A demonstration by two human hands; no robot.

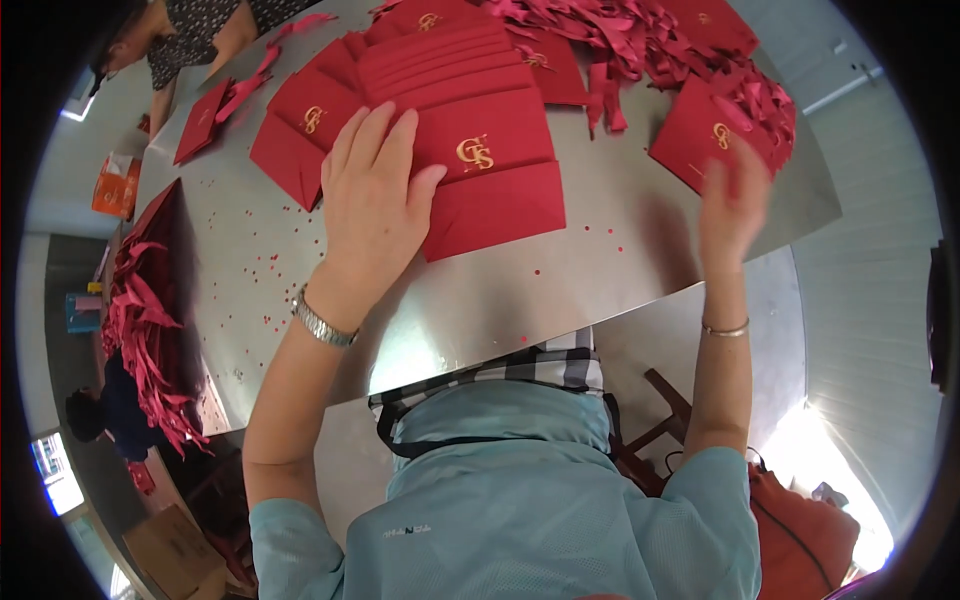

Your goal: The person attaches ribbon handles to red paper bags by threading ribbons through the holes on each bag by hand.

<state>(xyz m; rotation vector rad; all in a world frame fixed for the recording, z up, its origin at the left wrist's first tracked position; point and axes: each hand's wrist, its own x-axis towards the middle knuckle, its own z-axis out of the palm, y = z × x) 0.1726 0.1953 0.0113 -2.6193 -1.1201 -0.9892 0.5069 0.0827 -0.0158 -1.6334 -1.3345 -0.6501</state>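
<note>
A: Where to start looking?

B: At the overlapping row of flat red paper bags with gold emblems (470, 125), lying mid-surface on the smooth grey table (620, 255), reaching down from near the far edge but stopping short of the near one

A: And the bare left hand (370, 195)?

B: Laid palm down along the row's left side, fingers close together, thumb spread toward a gold-marked front. Not visibly gripping anything

A: And the bare right hand (735, 205)?

B: Well apart from the left, close by the flat red bag with pink-red ribbon (690, 135), toward the right corner. Too blurred to tell whether pinching something or touching that bag

A: How to expect the row to handle?

B: As light, by the look, fairly stiff along the folds yet easy to crease; perhaps prone to slide, layer over layer. Best taken gently by both side edges, thumbs on top, clear of the gold

A: Anything round about?

B: Toward the far edge, a tangled heap of pink-red ribbon (620, 40); along the left edge, loose hanging lengths of pink-red ribbon (145, 320); nearer the near edge, scattered small round red dots (537, 272)
</note>
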